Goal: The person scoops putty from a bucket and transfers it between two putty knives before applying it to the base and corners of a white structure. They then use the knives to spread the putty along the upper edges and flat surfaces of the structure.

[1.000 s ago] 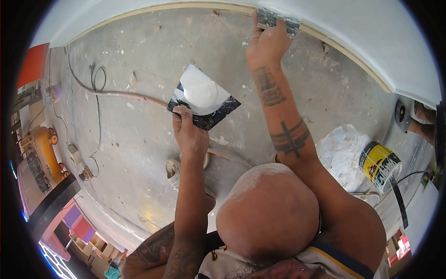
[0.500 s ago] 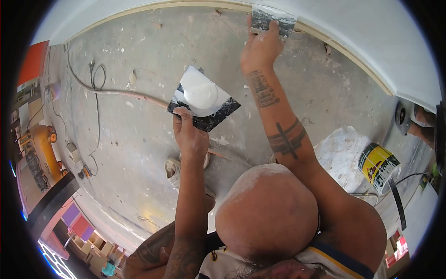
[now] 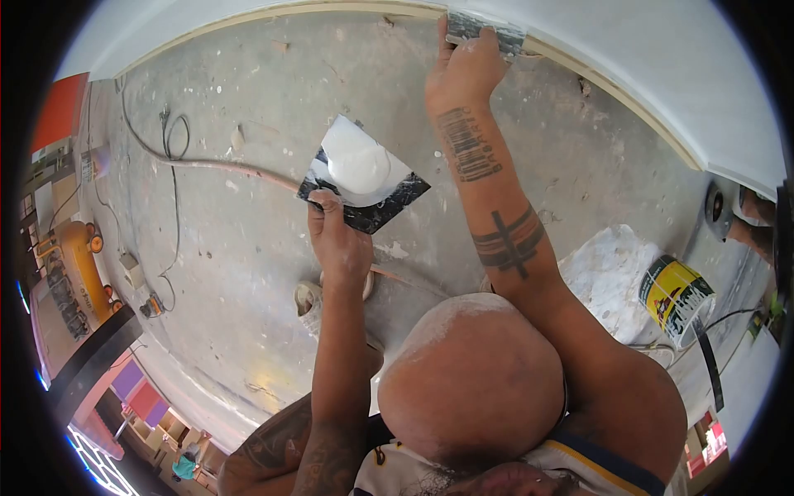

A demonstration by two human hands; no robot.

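Observation:
My left hand [image 3: 339, 231] grips the near corner of a black, square putty board [image 3: 401, 198], thumb on top. A smooth mound of white putty [image 3: 358, 168] sits on the board, which is held out above the floor. Stretched far forward, my right hand [image 3: 467, 78] is closed on a flat, dark putty spreader [image 3: 496, 35] smeared with white. The spreader is at the foot of the white wall [image 3: 653, 74], by its pale bottom strip [image 3: 620, 95]. Part of the spreader is hidden behind my fingers.
A yellow and black bucket [image 3: 674, 293] lies tilted on the right by a white-stained sheet [image 3: 608, 273]. A hose [image 3: 223, 167] and cable [image 3: 174, 215] run over the grey floor [image 3: 240, 273]. A yellow compressor [image 3: 81, 277] stands left. Another person [image 3: 186, 465] is far off, lower left.
My right hand has shifted slightly up and left and turned, and the spreader now shows a narrower face. My left hand and the putty board have barely moved.

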